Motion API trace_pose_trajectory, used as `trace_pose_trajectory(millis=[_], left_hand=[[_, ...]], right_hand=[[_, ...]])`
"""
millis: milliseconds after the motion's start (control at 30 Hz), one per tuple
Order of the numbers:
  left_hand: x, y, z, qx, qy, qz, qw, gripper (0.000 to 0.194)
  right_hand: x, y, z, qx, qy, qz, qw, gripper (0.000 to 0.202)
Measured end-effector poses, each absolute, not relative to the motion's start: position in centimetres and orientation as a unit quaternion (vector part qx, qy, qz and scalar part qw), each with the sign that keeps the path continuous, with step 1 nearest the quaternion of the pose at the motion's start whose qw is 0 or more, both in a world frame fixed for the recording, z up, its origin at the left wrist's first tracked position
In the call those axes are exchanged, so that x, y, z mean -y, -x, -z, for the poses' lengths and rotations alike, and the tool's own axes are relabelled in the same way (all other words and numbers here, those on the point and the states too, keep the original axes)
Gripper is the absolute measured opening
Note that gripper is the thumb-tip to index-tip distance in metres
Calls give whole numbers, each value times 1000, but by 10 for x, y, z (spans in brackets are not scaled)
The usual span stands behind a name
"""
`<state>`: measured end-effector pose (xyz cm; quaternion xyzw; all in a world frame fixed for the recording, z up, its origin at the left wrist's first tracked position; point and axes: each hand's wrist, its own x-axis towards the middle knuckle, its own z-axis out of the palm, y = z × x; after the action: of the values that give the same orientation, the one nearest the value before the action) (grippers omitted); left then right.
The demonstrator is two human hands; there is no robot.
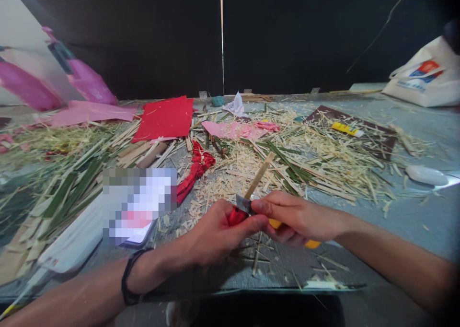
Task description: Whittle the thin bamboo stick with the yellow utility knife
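Note:
A narrow bamboo strip (259, 174) points up and away from between my hands. My left hand (212, 233) is closed around its near end, with a bit of red cloth (237, 216) showing between thumb and fingers. In my right hand (300, 216) is a yellow utility knife (312, 244), mostly covered by my fingers. Its metal blade lies against the strip, just above the red cloth, and both thumbs are close to it. Pale wood shavings (219, 185) cover the table beyond my hands.
Left of my hands lie a lit phone (143, 221) and a white power strip (72, 245). Red paper (165, 118), crumpled red cloth (194, 171) and bamboo strips clutter the table. A yellow glue stick (347, 129) and a white bag (427, 75) are right. Pink spray bottles (89, 80) stand back left.

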<state>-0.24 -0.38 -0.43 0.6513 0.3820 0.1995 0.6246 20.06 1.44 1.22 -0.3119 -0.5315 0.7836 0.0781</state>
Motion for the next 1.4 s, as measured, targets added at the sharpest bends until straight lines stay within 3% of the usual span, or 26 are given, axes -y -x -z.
trace_pose_trajectory(millis=[233,333,533,700,933,1033,1200,1333,1400], left_hand=[[4,0,20,-456,-592,-241,619,66],[2,1,15,-432,-593,-238,636,66],[1,3,14,-384,-603,-218,664,54],[1,0,17,-373,-553,-245,703,64],[-1,-2,12,-340,-490,-244,765,67],[-2,-1,15,-346,-513,-237,749,67],[-1,2,22,-358,-584,-229,691,56],[0,2,24,-397,-597,-236,656,61],[0,1,23,-400,-587,-248,659,64]], right_hand=[[-22,-207,-14,495,388,-727,274,52],[-26,-209,-13,525,371,-726,245,53],[-21,-204,-11,549,309,-773,83,57],[-21,-205,-14,524,325,-779,113,56],[-34,-221,-19,519,389,-726,227,54],[-33,-219,-16,537,378,-729,193,55],[-24,-208,-14,547,328,-768,60,56],[-23,-208,-16,530,328,-780,57,52],[-26,-212,-18,524,350,-770,96,52]])
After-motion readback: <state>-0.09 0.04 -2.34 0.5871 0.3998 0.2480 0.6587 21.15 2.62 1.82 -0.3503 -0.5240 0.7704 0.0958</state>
